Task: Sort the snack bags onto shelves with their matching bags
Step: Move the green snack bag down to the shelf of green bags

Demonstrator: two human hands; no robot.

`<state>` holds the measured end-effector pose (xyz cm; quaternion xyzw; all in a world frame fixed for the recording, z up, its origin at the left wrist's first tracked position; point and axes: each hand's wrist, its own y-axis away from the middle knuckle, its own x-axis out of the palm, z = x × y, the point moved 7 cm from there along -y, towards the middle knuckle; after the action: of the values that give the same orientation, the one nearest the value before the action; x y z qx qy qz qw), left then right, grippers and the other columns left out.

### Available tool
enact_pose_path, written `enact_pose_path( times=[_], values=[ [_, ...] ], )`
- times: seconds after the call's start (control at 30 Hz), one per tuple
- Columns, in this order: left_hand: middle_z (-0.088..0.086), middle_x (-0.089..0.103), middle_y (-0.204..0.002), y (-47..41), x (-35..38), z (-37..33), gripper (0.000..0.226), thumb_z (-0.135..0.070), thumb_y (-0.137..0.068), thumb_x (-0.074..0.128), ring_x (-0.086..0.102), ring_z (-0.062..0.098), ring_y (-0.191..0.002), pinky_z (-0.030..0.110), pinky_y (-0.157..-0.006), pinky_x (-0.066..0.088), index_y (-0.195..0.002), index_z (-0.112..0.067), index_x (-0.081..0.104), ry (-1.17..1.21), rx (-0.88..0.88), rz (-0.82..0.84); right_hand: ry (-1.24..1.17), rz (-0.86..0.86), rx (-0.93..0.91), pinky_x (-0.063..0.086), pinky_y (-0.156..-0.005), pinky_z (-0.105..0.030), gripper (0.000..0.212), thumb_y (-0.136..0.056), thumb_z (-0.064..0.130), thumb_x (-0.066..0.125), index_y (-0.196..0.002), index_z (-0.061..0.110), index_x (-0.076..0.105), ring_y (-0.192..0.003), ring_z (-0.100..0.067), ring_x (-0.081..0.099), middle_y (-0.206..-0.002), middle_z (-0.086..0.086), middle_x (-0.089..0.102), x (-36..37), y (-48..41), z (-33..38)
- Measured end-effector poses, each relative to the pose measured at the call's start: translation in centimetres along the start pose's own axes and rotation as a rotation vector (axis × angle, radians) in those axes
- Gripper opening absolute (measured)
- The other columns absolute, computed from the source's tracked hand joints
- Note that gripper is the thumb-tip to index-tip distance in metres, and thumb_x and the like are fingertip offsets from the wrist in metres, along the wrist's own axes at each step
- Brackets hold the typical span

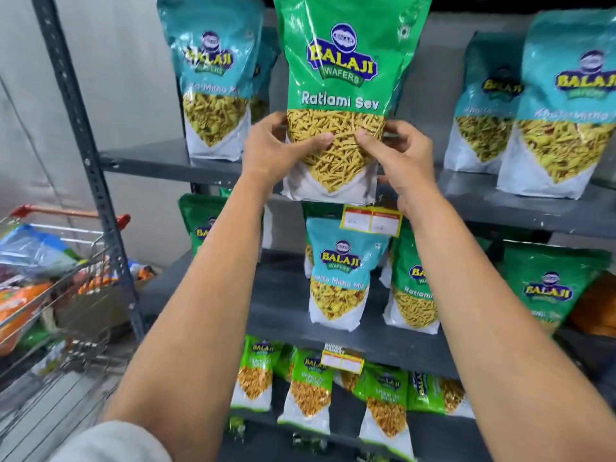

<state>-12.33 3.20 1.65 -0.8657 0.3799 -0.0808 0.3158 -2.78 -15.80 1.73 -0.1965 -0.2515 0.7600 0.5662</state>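
Both hands hold up a large green Ratlami Sev bag (343,78) in front of the upper shelf (160,160). My left hand (276,148) grips its lower left side and my right hand (400,155) its lower right side, thumbs on the front. Teal Khatta Mitha Mix bags stand on that upper shelf at the left (213,85) and at the right (563,115). On the middle shelf (283,305) one teal bag (340,271) stands among green Ratlami Sev bags (416,288).
A wire shopping cart (50,295) with mixed snack bags stands at the left, beside the rack's grey upright post (83,135). The lowest shelf carries several smaller light-green bags (310,388). Yellow price tags (371,220) hang on the shelf edges.
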Motion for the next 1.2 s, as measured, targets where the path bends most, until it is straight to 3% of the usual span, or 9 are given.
enact_pose_path(
  times=[0.2, 0.3, 0.43, 0.67, 0.8, 0.97, 1.03, 1.13, 1.2],
  values=[
    [-0.004, 0.076, -0.104, 6.8, -5.1, 4.9, 0.071, -0.050, -0.049, 0.092, 0.072, 0.012, -0.098, 0.038, -0.091, 0.057, -0.107, -0.017, 0.068, -0.005, -0.066, 0.002, -0.036, 0.071, 0.051, 0.059, -0.084, -0.036, 0.035, -0.061, 0.035, 0.086, -0.090, 0.024, 0.068, -0.090, -0.012, 0.072, -0.094, 0.000, 0.076, 3.7, 7.2, -3.5],
    [-0.006, 0.074, -0.101, 9.3, -6.8, 10.2, 0.073, -0.044, -0.048, 0.093, 0.071, 0.005, -0.092, 0.025, -0.083, 0.056, -0.109, -0.015, 0.064, -0.042, -0.143, 0.057, 0.053, 0.149, 0.105, 0.055, -0.075, -0.019, 0.038, -0.062, 0.034, 0.087, -0.093, 0.025, 0.066, -0.085, -0.004, 0.070, -0.093, 0.006, 0.074, 6.3, 10.4, -7.4],
    [-0.006, 0.071, -0.108, 10.2, -7.9, 18.1, 0.084, -0.045, -0.039, 0.094, 0.069, 0.017, -0.102, 0.039, -0.091, 0.057, -0.113, -0.025, 0.059, -0.160, -0.252, 0.190, 0.191, 0.272, 0.209, 0.043, -0.064, 0.000, 0.045, -0.064, 0.028, 0.087, -0.099, 0.020, 0.061, -0.077, 0.010, 0.060, -0.089, 0.012, 0.067, 9.4, 12.7, -14.4],
    [0.000, 0.067, -0.116, 9.6, -6.2, 30.1, 0.082, -0.019, -0.053, 0.094, 0.064, 0.018, -0.105, 0.034, -0.099, 0.051, -0.124, -0.011, 0.055, -0.297, -0.405, 0.257, 0.296, 0.334, 0.309, 0.045, -0.074, -0.002, 0.050, -0.069, 0.022, 0.084, -0.111, 0.011, 0.061, -0.093, -0.009, 0.064, -0.110, -0.004, 0.071, 14.2, 13.1, -25.8],
    [-0.001, 0.064, -0.109, 8.7, -5.0, 34.2, 0.083, -0.012, -0.057, 0.093, 0.057, 0.015, -0.094, 0.021, -0.084, 0.050, -0.127, -0.006, 0.050, -0.273, -0.432, 0.167, 0.278, 0.361, 0.351, 0.051, -0.097, -0.029, 0.052, -0.072, 0.018, 0.081, -0.117, 0.010, 0.057, -0.110, -0.018, 0.063, -0.121, -0.007, 0.068, 16.0, 11.4, -30.7],
    [-0.005, 0.065, -0.113, 7.8, -3.9, 38.2, 0.081, -0.021, -0.056, 0.094, 0.062, 0.025, -0.107, 0.046, -0.094, 0.054, -0.124, -0.019, 0.051, -0.277, -0.466, 0.184, 0.278, 0.298, 0.387, 0.053, -0.087, -0.024, 0.050, -0.073, 0.014, 0.081, -0.111, -0.001, 0.054, -0.095, -0.009, 0.061, -0.104, -0.001, 0.065, 16.0, 10.9, -34.0],
    [-0.005, 0.066, -0.116, 7.9, -3.7, 38.5, 0.081, -0.022, -0.058, 0.093, 0.062, 0.018, -0.110, 0.041, -0.097, 0.053, -0.126, -0.020, 0.050, -0.255, -0.455, 0.199, 0.288, 0.275, 0.383, 0.053, -0.085, -0.027, 0.049, -0.074, 0.018, 0.080, -0.111, 0.000, 0.054, -0.093, -0.009, 0.061, -0.101, 0.002, 0.064, 15.8, 11.1, -34.6],
    [-0.012, 0.063, -0.113, 8.9, -3.4, 38.5, 0.077, -0.017, -0.064, 0.090, 0.060, -0.006, -0.102, 0.020, -0.092, 0.054, -0.128, -0.016, 0.047, -0.178, -0.469, 0.171, 0.303, 0.269, 0.360, 0.054, -0.087, -0.030, 0.045, -0.076, 0.022, 0.078, -0.111, 0.005, 0.054, -0.096, -0.010, 0.062, -0.105, -0.002, 0.067, 15.7, 11.8, -34.5],
    [-0.008, 0.061, -0.102, 10.7, -4.0, 38.8, 0.071, -0.033, -0.063, 0.090, 0.059, -0.001, -0.090, 0.016, -0.077, 0.052, -0.119, -0.015, 0.051, -0.258, -0.539, 0.043, 0.359, 0.225, 0.296, 0.054, -0.084, -0.025, 0.039, -0.079, 0.022, 0.076, -0.109, 0.006, 0.057, -0.094, -0.010, 0.061, -0.104, -0.006, 0.069, 14.6, 13.0, -33.9]
  ],
)
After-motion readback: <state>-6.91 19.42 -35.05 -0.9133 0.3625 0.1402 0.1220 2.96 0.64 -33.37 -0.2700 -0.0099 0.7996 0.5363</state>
